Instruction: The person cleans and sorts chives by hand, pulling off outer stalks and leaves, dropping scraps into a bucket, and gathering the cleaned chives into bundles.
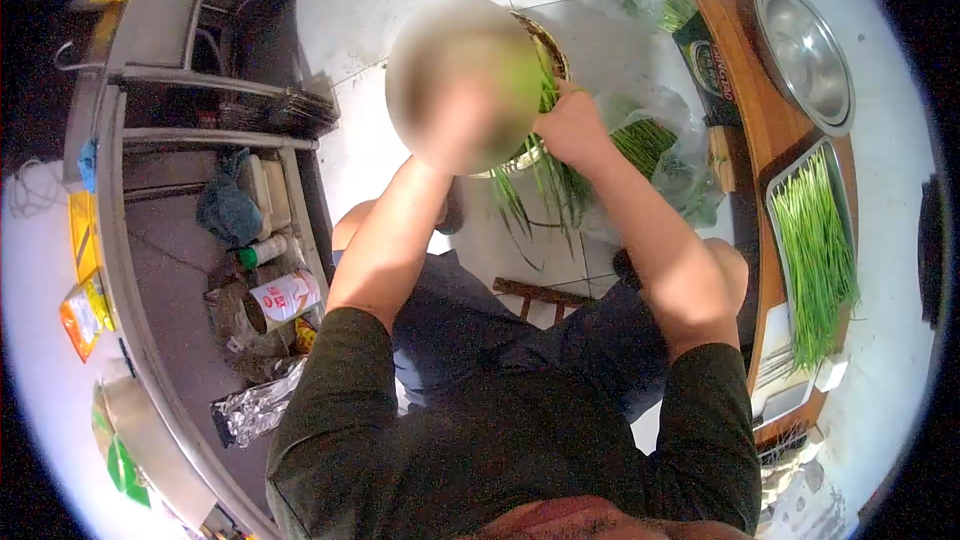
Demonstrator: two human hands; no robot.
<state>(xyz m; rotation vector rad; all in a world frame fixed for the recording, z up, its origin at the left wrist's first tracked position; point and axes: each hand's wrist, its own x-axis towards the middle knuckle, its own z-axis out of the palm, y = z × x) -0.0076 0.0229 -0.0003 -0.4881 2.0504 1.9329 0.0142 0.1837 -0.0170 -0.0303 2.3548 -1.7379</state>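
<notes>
My right hand (572, 127) is closed around a bunch of long green stalks (548, 185), whose thin ends hang down between my forearms. A round blurred patch covers my left hand (468, 118), so its fingers cannot be made out. Behind both hands shows the rim of a round basket (552, 40), partly hidden by the blur. More green stalks (643, 147) lie in a clear plastic bag (690, 155) to the right of my right hand.
On the right, a wooden table (765, 125) bears a metal bowl (803, 55) and a tray of green stalks (812, 250). Shelving (150, 270) on the left holds a can (285, 300) and crumpled foil (258, 408). A low wooden stool (540, 293) stands between my legs.
</notes>
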